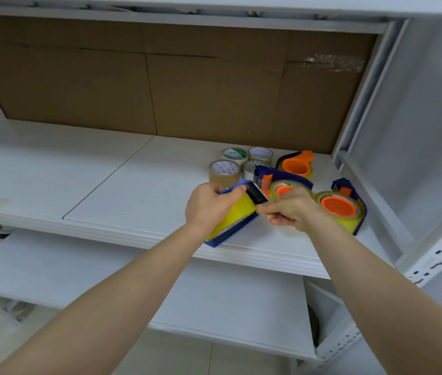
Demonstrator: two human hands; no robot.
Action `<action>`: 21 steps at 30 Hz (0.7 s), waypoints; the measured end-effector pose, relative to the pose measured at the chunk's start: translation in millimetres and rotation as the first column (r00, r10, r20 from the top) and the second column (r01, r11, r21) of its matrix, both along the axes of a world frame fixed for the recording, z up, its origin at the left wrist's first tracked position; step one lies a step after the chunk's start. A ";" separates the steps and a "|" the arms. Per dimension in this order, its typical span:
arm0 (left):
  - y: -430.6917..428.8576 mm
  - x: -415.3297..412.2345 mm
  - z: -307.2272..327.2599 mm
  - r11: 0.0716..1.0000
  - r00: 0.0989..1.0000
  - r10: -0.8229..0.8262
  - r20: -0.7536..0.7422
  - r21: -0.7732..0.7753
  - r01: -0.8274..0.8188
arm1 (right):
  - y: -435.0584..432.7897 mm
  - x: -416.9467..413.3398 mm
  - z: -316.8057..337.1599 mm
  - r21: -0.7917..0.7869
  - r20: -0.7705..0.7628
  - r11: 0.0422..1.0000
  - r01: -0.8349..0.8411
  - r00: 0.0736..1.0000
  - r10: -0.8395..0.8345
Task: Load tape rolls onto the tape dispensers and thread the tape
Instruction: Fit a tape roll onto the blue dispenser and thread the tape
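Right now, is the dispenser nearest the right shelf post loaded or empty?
Loaded: the dispenser has a yellowish tape roll round its orange hub.

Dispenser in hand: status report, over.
Left hand grips the blue dispenser. Right hand pinches its tape by the black head. Four spare rolls and three other dispensers close behind, not blocking.

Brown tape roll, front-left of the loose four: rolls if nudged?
Probably not: the brown tape roll lies flat, hole up, so it should slide on the shelf. Likely stiff: thick wound ring. May bump the white roll.
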State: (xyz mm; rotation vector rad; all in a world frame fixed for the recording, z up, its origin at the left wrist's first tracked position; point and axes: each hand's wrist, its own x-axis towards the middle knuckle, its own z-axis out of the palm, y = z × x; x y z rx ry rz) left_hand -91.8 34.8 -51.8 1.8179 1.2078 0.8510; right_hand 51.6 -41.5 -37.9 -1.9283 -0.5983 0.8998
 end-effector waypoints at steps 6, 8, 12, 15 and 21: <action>-8.8 2.1 0.3 0.992 0.994 -0.059 -0.091 0.108 0.069 | -0.9 1.3 -8.7 0.001 0.042 1.000 0.015 0.999 -0.015; -7.2 0.1 -0.5 0.990 0.997 -0.053 -0.060 0.125 0.060 | -0.5 1.9 -11.4 0.030 0.076 1.000 -0.004 0.997 0.001; -7.7 -2.9 -1.7 0.982 0.997 -0.041 -0.059 0.182 0.051 | -2.9 4.9 -15.3 0.102 0.081 0.995 0.000 0.997 -0.008; -9.7 -3.6 -2.3 0.968 0.993 -0.055 -0.100 0.237 0.077 | -0.9 7.9 -17.3 0.098 0.226 0.995 -0.032 0.974 0.009; -3.8 -7.7 -3.1 0.978 0.998 -0.017 -0.061 0.204 0.029 | 3.9 -3.1 -36.0 0.187 0.571 0.974 -0.132 0.821 0.002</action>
